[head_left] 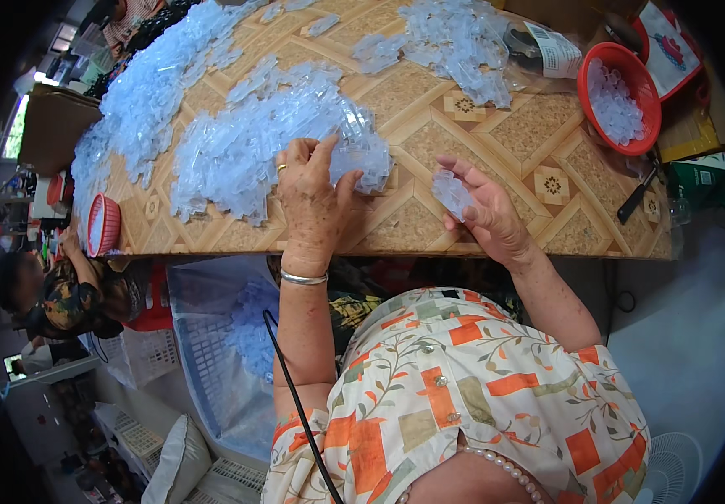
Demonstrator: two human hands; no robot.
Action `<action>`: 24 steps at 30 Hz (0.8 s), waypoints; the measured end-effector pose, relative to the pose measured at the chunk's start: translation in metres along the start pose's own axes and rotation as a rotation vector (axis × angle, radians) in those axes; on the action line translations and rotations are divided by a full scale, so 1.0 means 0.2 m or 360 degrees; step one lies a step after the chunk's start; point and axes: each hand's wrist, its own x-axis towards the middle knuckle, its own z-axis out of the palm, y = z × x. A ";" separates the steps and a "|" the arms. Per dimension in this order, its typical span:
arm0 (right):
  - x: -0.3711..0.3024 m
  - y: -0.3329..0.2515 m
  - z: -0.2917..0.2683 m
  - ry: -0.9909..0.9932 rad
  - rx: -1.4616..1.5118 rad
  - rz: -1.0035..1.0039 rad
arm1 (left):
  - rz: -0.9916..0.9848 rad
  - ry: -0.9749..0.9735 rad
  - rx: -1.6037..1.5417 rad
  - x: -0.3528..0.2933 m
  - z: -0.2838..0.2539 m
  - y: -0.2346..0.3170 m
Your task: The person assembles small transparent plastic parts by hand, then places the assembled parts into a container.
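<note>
A heap of small clear, bluish plastic pieces (236, 155) lies on the table in front of me. My left hand (312, 185), with a ring and a bangle, is over the heap's near right side. Its fingertips touch the pieces, and the thumb stands apart from the index finger with nothing visible between them. To its right, my right hand (488, 210) is held palm up above the table's near edge. Its fingers and thumb close around a small bunch of clear plastic pieces (451, 193).
A red basket (583, 84) with clear pieces stands at the right, near a black-handled tool (638, 195) and a wrapped black roll (557, 50). More pieces (455, 42) lie farther back. Below the table's left side is a lined crate (211, 353). Another person (68, 286) sits at left.
</note>
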 end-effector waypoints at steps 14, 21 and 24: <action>-0.03 -0.03 0.15 0.0196 -0.1210 -0.0508 | -0.0765 -0.0029 -0.1410 -0.15 0.03 0.24; -0.02 -0.07 0.26 0.0128 -0.2028 -0.0958 | -0.1032 -0.0384 -0.3039 -0.20 -0.01 0.45; -0.04 -0.06 0.23 0.0102 -0.2138 -0.0978 | -0.0914 -0.0549 -0.2741 -0.20 -0.02 0.42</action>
